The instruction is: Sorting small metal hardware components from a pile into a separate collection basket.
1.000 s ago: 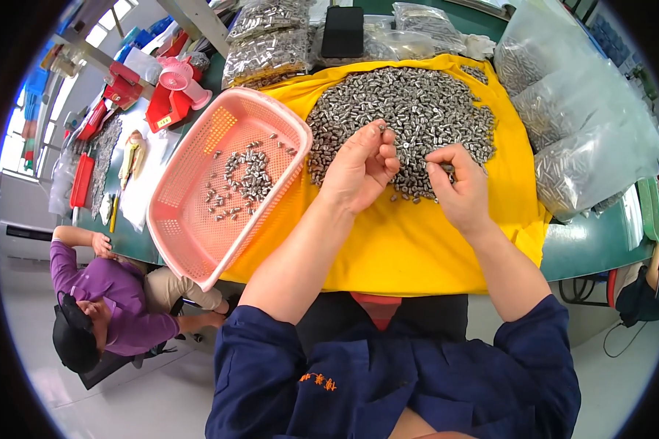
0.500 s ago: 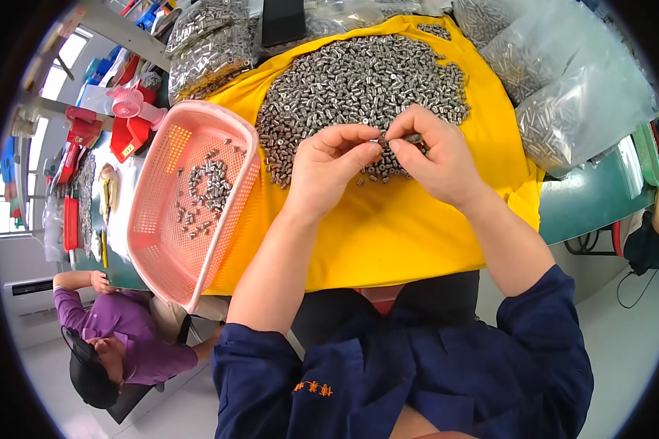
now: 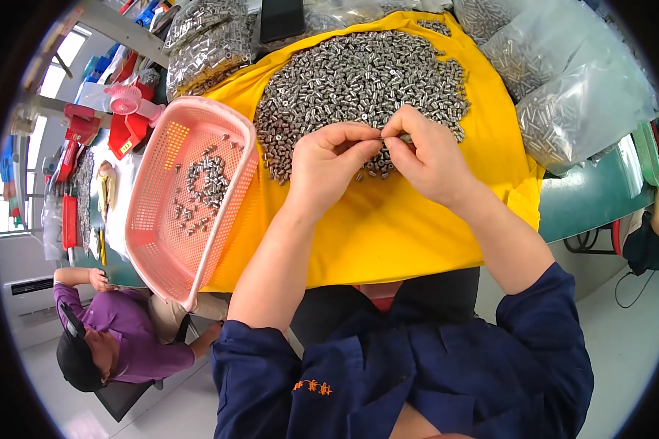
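My left hand (image 3: pixel 329 161) and my right hand (image 3: pixel 428 157) meet fingertip to fingertip over a yellow cloth (image 3: pixel 388 227). Between their pinched fingers sits a small metal cylinder (image 3: pixel 383 138); both hands grip it. Just beyond the hands lies a large heap of the same small silver metal cylinders (image 3: pixel 359 80) spread on the cloth. To the left, a pink perforated plastic basket (image 3: pixel 231 212) holds several of these cylinders (image 3: pixel 201 186) scattered on its bottom. My sleeves are dark blue.
Clear plastic bags of metal parts (image 3: pixel 571 95) lie at the right and more bags (image 3: pixel 205 44) at the back left. Red and pink tools (image 3: pixel 128 117) stand left of the basket. A person in a purple shirt (image 3: pixel 117 336) sits at lower left. The green table edge (image 3: pixel 600 197) shows at right.
My hands, apart a second ago at the heap's near edge, have come together with a small cylinder pinched between them. The view has shifted closer over the cloth.
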{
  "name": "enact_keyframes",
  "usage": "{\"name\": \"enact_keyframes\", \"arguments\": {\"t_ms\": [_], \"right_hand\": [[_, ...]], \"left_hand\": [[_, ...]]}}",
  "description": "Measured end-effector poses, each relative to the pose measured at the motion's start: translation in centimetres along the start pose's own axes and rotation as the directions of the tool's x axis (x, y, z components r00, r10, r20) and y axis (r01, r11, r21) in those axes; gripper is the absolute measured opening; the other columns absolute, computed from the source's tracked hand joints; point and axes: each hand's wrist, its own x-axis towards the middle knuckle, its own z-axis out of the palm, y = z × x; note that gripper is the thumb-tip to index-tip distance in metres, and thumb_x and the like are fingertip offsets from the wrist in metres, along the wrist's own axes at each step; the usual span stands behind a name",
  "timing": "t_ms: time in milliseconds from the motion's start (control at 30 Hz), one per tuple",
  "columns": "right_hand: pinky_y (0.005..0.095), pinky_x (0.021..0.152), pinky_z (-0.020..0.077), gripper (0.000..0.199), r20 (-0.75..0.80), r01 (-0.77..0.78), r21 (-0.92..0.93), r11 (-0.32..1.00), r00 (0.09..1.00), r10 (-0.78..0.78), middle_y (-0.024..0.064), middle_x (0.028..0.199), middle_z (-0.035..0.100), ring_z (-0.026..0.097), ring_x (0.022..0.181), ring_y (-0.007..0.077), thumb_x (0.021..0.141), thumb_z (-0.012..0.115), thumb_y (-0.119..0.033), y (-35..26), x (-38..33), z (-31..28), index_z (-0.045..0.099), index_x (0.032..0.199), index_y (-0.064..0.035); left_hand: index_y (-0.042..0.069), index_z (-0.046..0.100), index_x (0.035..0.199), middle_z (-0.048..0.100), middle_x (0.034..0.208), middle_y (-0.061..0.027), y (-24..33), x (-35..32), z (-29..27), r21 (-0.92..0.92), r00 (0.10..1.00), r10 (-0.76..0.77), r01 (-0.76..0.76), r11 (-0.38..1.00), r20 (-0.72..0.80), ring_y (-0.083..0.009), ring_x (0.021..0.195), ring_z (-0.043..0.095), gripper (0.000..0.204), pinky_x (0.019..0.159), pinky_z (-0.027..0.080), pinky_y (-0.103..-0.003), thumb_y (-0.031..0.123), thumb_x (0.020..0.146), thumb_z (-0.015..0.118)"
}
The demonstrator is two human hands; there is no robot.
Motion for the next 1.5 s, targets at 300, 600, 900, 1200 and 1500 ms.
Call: {"name": "enact_keyframes", "arguments": {"t_ms": [300, 600, 900, 1200, 1500], "right_hand": [[0.0284, 0.053, 0.0408, 0.006, 0.004, -0.068, 0.093, 0.993, 0.998, 0.068, 0.0103, 0.066, 0.054, 0.052, 0.057, 0.0191, 0.076, 0.048, -0.006, 0.2, -0.1, 0.1, 0.047, 0.079, -0.0017], [0.0235, 0.056, 0.0397, 0.007, 0.039, -0.176, 0.246, 0.953, 0.984, 0.171, 0.0036, 0.069, 0.053, 0.048, 0.061, 0.0102, 0.077, 0.051, -0.008, 1.0, 0.2, 0.1, 0.049, 0.08, -0.0024], [0.0209, 0.054, 0.038, 0.007, -0.026, -0.182, 0.236, 0.955, 0.981, 0.193, 0.0014, 0.069, 0.052, 0.045, 0.061, 0.0061, 0.077, 0.051, -0.008, 0.6, 0.2, -0.1, 0.05, 0.08, -0.0027], [0.0206, 0.055, 0.0393, 0.007, -0.03, -0.153, 0.273, 0.95, 0.985, 0.168, 0.0017, 0.071, 0.052, 0.045, 0.062, 0.0061, 0.077, 0.052, -0.007, -0.1, 0.0, -0.1, 0.049, 0.081, -0.0022], [0.0208, 0.06, 0.0425, 0.006, -0.006, -0.135, 0.378, 0.916, 0.989, 0.148, 0.0017, 0.075, 0.053, 0.05, 0.067, 0.0068, 0.078, 0.051, -0.006, -0.1, -0.3, 0.0, 0.049, 0.083, -0.0017]], "left_hand": [[-0.001, 0.061, 0.084, 0.061, 0.077, -0.0029, 0.1, 0.1, 0.0, -0.048, 0.998, -0.062, 0.062, 0.997, 0.005, -0.0063, 0.068, 0.055, 0.011, 0.061, 0.045, -0.018, -0.001, 0.072, 0.06], [-0.001, 0.06, 0.084, 0.061, 0.079, -0.0029, 0.2, 0.4, -0.4, -0.003, 0.999, 0.007, -0.007, 1.0, 0.045, -0.0064, 0.069, 0.055, 0.011, 0.062, 0.045, -0.018, -0.001, 0.073, 0.06], [-0.002, 0.057, 0.096, 0.06, 0.082, -0.0047, 0.2, 0.7, -1.0, 0.215, 0.994, 0.101, -0.105, 0.971, 0.029, -0.0101, 0.074, 0.058, 0.017, 0.066, 0.045, -0.019, 0.001, 0.081, 0.049], [0.0, 0.056, 0.095, 0.059, 0.085, -0.005, -0.2, 0.6, -0.7, -0.392, 0.996, -0.091, 0.089, 0.916, 0.014, -0.0129, 0.077, 0.057, 0.015, 0.07, 0.046, -0.023, 0.003, 0.081, 0.052], [0.001, 0.056, 0.094, 0.058, 0.082, -0.0051, -0.6, 0.3, -0.9, -0.543, 0.973, -0.135, 0.217, 0.811, 0.187, -0.0129, 0.073, 0.057, 0.015, 0.068, 0.048, -0.025, 0.004, 0.079, 0.055]]}}
